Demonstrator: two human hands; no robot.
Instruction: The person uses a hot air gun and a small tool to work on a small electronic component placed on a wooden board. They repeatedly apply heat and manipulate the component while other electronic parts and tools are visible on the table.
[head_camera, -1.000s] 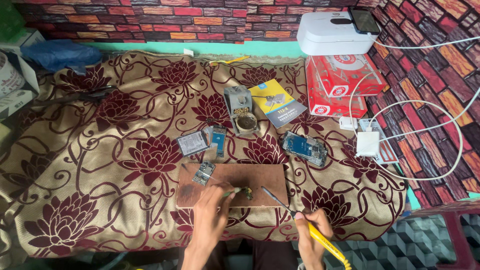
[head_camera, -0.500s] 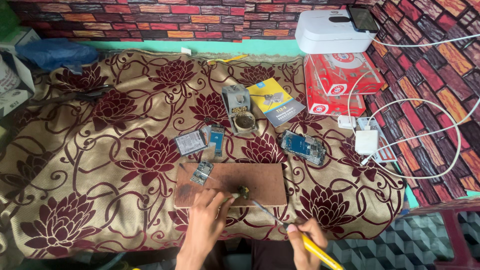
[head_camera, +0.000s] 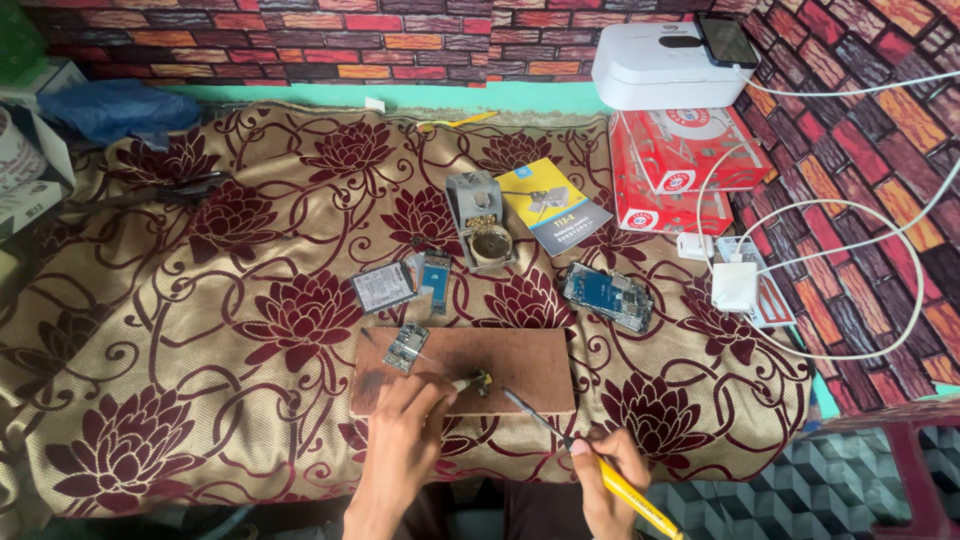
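Observation:
My left hand (head_camera: 405, 430) rests on the near edge of a brown wooden board (head_camera: 530, 360) and pinches a small metal part (head_camera: 477, 381) against it. My right hand (head_camera: 608, 478) grips a yellow-handled soldering iron (head_camera: 620, 487); its thin tip (head_camera: 512, 397) points up-left and sits just right of the small part. A small silver component (head_camera: 404, 347) lies on the board's far left corner.
On the floral cloth (head_camera: 200, 330) lie an opened phone (head_camera: 608, 296), a battery (head_camera: 384, 287), a blue circuit piece (head_camera: 436, 273), an iron stand with sponge (head_camera: 482, 222) and a booklet (head_camera: 555, 207). Red boxes (head_camera: 680, 165), a white box (head_camera: 660, 65), chargers and white cables (head_camera: 735, 285) lie right.
The soldering iron tip has moved in toward the small part held by my left hand. My left hand stays on the board.

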